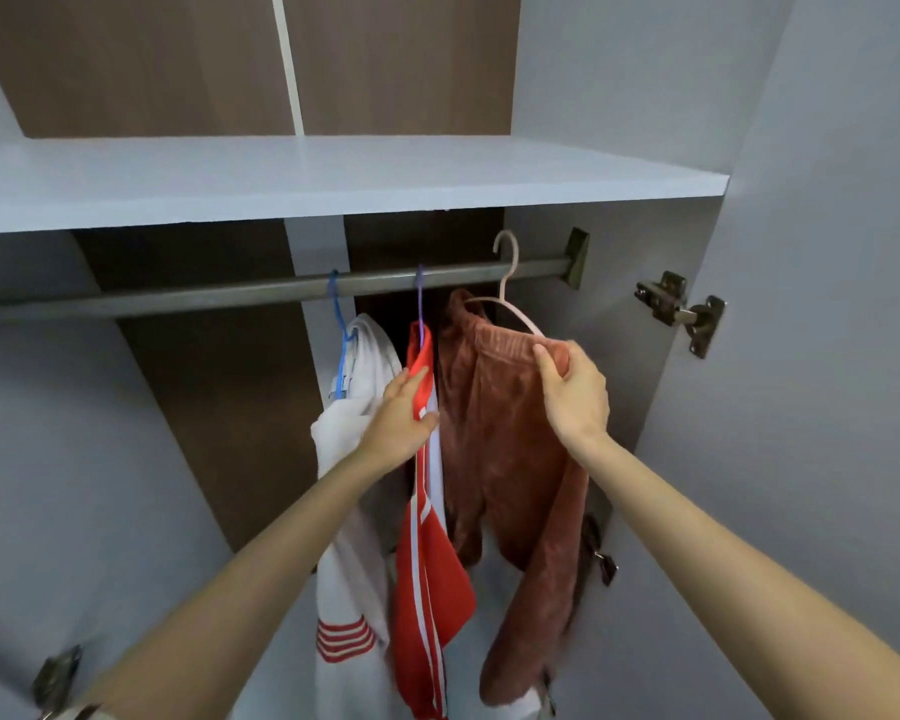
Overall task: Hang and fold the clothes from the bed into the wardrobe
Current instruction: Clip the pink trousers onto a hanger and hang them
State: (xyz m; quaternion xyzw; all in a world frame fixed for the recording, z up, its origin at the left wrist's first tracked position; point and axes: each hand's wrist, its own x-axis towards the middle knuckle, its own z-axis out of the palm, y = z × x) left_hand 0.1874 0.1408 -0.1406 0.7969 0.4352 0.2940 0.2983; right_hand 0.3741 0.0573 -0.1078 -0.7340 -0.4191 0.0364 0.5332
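While the hands grip two, the wardrobe holds three garments.

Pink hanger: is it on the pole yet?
Not yet. The pink hanger has its hook raised above the rod, not resting on it; the right hand holds its brown garment.

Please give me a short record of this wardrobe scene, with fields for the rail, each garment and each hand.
rail: carries two hangers
white garment: on blue hanger, leftmost
red garment: on purple hanger, middle
brown garment: on pink hanger, hook raised above the rail, not resting on it
left hand: holds red garment between thumb and fingers
right hand: grips brown garment at its top edge
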